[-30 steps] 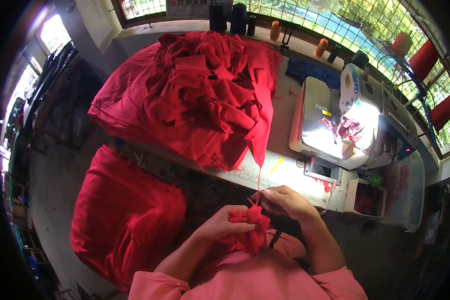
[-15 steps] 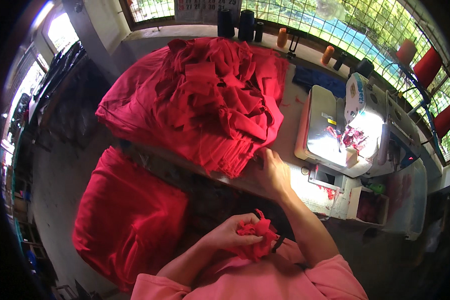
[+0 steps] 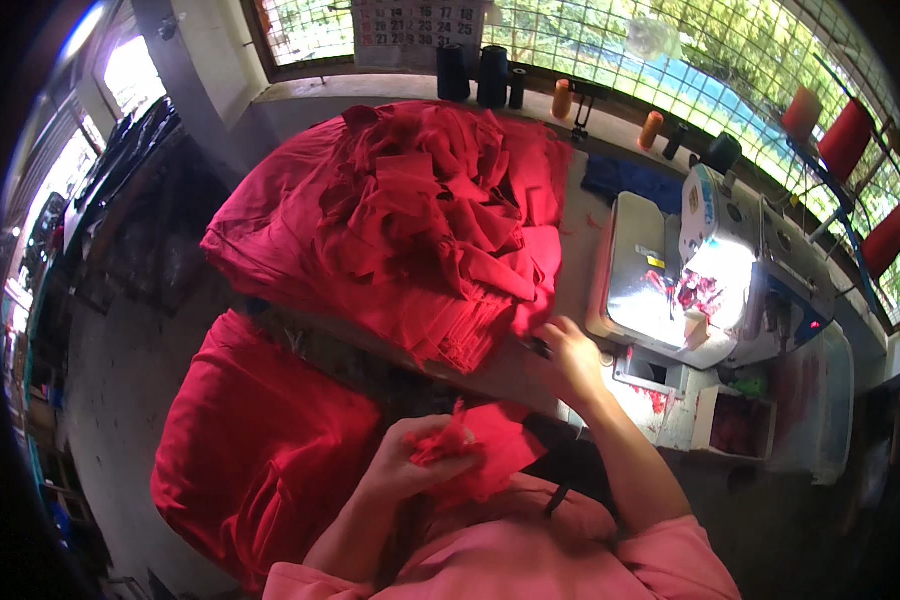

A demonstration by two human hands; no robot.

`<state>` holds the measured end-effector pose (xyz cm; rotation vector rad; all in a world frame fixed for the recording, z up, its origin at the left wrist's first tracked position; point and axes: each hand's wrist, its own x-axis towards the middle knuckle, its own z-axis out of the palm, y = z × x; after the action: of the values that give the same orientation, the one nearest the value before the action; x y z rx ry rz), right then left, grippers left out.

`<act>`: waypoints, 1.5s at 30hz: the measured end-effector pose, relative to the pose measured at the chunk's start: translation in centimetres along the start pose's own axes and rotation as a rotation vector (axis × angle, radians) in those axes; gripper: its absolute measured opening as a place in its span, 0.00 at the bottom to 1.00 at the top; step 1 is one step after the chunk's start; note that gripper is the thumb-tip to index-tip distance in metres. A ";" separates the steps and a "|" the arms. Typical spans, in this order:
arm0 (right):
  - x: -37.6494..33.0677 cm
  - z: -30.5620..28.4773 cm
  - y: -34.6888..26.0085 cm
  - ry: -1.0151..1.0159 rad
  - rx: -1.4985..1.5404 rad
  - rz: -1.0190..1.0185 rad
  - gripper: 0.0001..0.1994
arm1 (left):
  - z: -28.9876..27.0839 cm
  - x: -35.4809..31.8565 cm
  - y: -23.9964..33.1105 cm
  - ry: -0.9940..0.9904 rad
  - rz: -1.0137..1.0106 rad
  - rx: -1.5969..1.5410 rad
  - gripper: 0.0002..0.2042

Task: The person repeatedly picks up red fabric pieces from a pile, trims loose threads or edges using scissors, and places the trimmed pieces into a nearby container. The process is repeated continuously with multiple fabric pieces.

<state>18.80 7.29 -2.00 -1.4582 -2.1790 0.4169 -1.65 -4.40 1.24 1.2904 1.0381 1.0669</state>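
In front of my body, my left hand (image 3: pixel 402 458) is closed around crumpled red cloth pieces (image 3: pixel 505 445), and one flat flap spreads out to the right. My right hand (image 3: pixel 570 362) is over the table edge, beside the lower right corner of a large heap of red fabric (image 3: pixel 280 215). Its fingers are curled, with a small dark thing at the fingertips that I cannot make out. Close to it, the heap's front corner shows a neat stack of cut red layers (image 3: pixel 460 335). Loose red strips (image 3: pixel 420 215) lie tangled on top.
Right of the heap stands a sewing machine (image 3: pixel 715 210) with a lit work area. A small open box (image 3: pixel 735 420) and a clear plastic bin (image 3: pixel 820 400) are beside it. Another red fabric bundle (image 3: pixel 260 440) sits lower left. Thread cones (image 3: pixel 493 77) line the window sill.
The view has tilted up slightly. My left hand has shifted left, and the cloth in it has opened into a wider flap. My right hand has moved slightly right along the table edge.
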 end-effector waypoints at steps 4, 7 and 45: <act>-4.3 -8.1 -3.3 0.082 0.227 -0.086 0.11 | -0.5 0.0 1.2 -0.047 0.180 -0.111 0.07; -6.1 -10.9 -5.3 -0.172 0.457 -0.241 0.12 | 0.9 1.2 2.4 -0.153 0.376 -0.132 0.08; -4.2 -7.9 -2.5 -0.091 1.122 0.347 0.03 | 0.9 0.7 0.9 -0.246 -0.169 -0.491 0.37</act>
<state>22.44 2.37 4.92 -1.1003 -1.2636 1.5284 -0.66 -3.90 2.13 0.8902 0.6338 0.9316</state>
